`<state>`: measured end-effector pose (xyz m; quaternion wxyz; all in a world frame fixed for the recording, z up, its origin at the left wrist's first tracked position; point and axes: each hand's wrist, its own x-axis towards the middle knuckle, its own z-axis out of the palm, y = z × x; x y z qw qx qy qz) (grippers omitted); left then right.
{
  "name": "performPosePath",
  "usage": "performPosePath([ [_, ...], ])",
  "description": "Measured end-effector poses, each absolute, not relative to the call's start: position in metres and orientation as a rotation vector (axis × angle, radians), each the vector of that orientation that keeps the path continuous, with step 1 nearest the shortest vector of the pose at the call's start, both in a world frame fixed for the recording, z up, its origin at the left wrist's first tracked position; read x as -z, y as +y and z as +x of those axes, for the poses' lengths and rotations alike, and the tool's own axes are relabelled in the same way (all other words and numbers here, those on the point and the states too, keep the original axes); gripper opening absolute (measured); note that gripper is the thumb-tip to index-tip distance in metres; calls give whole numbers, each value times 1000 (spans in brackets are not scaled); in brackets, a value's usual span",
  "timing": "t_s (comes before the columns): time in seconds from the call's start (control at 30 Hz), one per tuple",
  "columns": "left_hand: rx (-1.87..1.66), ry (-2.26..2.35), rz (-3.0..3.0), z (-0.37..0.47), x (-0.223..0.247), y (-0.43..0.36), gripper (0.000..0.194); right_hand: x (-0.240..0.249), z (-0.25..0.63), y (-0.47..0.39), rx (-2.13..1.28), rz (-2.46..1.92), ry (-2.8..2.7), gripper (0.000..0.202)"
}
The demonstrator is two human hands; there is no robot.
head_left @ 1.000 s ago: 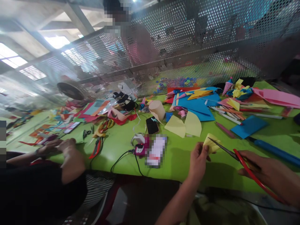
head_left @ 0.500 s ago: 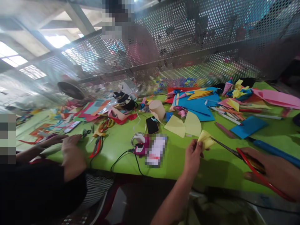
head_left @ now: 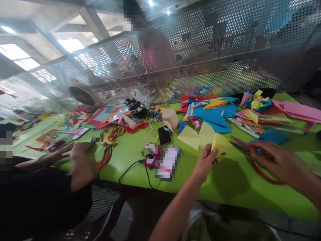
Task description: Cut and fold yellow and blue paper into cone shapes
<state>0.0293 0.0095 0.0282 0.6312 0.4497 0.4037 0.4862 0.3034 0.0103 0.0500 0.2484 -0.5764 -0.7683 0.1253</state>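
Observation:
My left hand pinches a rolled piece of yellow paper, held above the green table. Its wide end points right. To the right, my right hand holds red-handled scissors, their dark blades pointing left. The blade tips are apart from the paper. Behind my left hand lie two flat pale yellow paper pieces, one a square-cornered sheet and one a curved-edged sheet. A blue paper piece lies beyond my right hand.
On the green table are a phone, a black phone, a magenta charger with cables, a tape roll and red-handled cutters. A co-worker's arms rest at left. A perforated metal screen stands behind.
The scissors have come away from the yellow paper and now sit to its right with my right hand raised a little. The paper has turned and shows as an open roll.

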Motion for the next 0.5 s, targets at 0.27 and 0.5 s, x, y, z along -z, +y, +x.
performPosePath([
  [0.27, -1045, 927, 951, 40, -34, 27, 65, -72, 249, 46, -671, -1124, -1906, 19],
  [0.5, -860, 889, 1036, 37, -31, 57, 73, -72, 245, 62, -807, -1048, -1785, 19],
])
